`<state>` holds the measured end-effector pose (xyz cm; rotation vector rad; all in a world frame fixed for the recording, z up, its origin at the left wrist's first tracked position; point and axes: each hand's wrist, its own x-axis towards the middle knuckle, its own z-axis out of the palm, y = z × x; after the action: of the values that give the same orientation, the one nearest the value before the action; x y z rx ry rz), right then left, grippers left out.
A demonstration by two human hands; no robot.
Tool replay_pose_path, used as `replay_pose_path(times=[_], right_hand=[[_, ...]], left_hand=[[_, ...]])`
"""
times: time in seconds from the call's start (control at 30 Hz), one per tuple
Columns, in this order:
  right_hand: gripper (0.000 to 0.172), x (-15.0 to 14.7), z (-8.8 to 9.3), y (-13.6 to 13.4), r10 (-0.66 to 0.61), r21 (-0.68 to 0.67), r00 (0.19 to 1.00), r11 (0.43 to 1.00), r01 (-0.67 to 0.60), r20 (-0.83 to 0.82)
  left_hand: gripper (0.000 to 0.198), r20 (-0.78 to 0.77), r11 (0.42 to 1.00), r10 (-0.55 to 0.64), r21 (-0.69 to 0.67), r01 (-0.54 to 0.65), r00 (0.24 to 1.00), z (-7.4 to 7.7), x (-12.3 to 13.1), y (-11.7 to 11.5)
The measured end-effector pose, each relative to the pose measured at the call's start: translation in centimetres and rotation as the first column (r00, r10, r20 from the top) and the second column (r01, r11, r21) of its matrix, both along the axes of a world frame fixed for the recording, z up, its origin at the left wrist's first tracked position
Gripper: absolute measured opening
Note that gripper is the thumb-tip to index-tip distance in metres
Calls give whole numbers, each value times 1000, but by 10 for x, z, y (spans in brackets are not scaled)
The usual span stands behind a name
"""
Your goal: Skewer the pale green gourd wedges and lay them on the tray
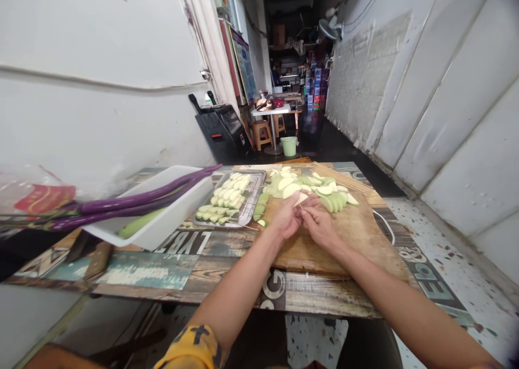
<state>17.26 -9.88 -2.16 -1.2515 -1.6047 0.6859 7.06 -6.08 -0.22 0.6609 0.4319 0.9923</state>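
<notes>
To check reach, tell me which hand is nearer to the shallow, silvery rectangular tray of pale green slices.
Left. The left hand is over the brown wooden cutting board, right of the tray; the right hand is farther right, beyond the left.

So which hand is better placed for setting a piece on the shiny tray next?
Probably the left hand: it is nearer the shiny tray, left of the cutting board, and seems to hold a pale slice. The right hand is farther across.
</notes>
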Motion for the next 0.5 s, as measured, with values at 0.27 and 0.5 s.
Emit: replay_pose_path(times=[0.27,0.5], right_hand=[[30,1,-3,3,9,-24,999,1000,-11,-51],[28,-3,6,-2,54,-217,944,968,-130,-325]], left_hand=[[18,12,1000,-27,-12,27,1000,-3,0,1],[21,31,996,-66,-58,68,997,-2,0,0]])
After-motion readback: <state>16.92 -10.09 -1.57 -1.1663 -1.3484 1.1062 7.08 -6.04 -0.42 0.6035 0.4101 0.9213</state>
